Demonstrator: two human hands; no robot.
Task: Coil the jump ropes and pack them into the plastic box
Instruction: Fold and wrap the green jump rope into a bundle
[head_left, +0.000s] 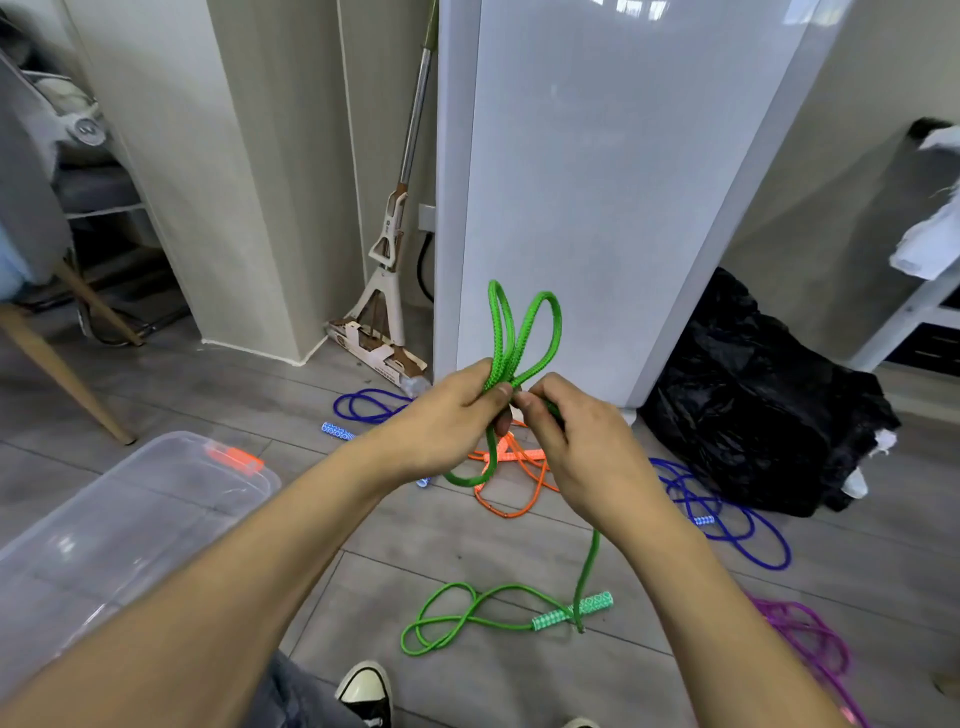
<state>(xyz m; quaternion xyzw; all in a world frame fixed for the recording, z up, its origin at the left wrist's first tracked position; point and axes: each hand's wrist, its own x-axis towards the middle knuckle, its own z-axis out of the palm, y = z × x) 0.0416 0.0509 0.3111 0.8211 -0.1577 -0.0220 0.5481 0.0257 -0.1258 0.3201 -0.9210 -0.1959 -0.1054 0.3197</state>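
A green jump rope (524, 332) is held up in front of me, folded into two loops that stick up above my hands. My left hand (447, 410) grips the gathered loops at their base. My right hand (576, 447) pinches the same rope beside it. The rope's tail hangs down under my right hand to a green patterned handle (571, 612) on the floor, where more green rope lies in loose curls. The clear plastic box (119, 525) with an orange latch stands at the lower left.
More ropes lie on the grey floor: orange (511, 486) under my hands, blue (366, 408) behind, blue (727, 514) at right, purple (810, 639) at lower right. A black bag (753, 400), a mop (387, 291), a white cabinet and a chair leg stand around. My shoe (366, 693) is below.
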